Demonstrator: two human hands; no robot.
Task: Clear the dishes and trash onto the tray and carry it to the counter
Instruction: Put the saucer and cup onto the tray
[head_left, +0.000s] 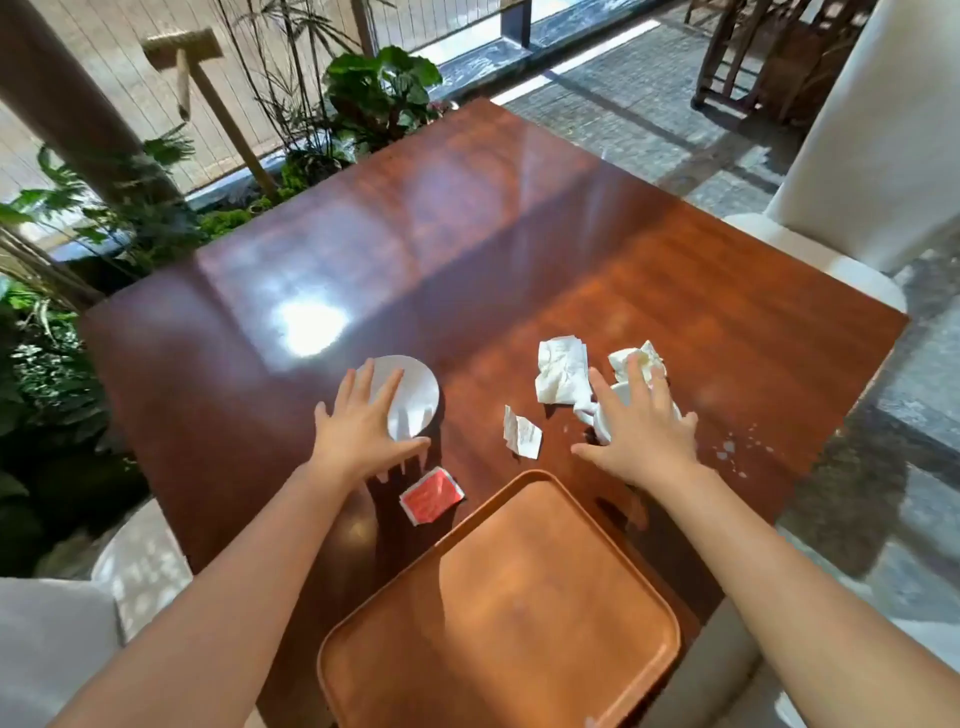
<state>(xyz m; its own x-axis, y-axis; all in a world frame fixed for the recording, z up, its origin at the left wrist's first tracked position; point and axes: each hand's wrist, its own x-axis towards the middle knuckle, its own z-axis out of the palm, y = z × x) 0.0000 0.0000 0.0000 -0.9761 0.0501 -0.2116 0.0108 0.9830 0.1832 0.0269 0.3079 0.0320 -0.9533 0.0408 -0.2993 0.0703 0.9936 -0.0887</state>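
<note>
An orange-brown tray (498, 613) lies bare at the table's near edge. My left hand (363, 421) is spread, fingers apart, over the near side of a small white plate (415, 389). Over a white cup (608, 415) hovers my right hand (639, 426), fingers spread, covering most of it. A crumpled white napkin (563, 369) lies just beyond the cup, and another napkin (641, 361) shows past my fingertips. A torn white paper scrap (522, 436) rests between my hands. A red sachet (431, 493) lies beside the tray's far left corner.
The glossy wooden table (467, 234) stretches away from me. Small white spill drops (727, 447) dot its right edge. A white chair (857, 171) stands at the right, another white seat (140, 561) at the near left, plants (104, 234) along the left.
</note>
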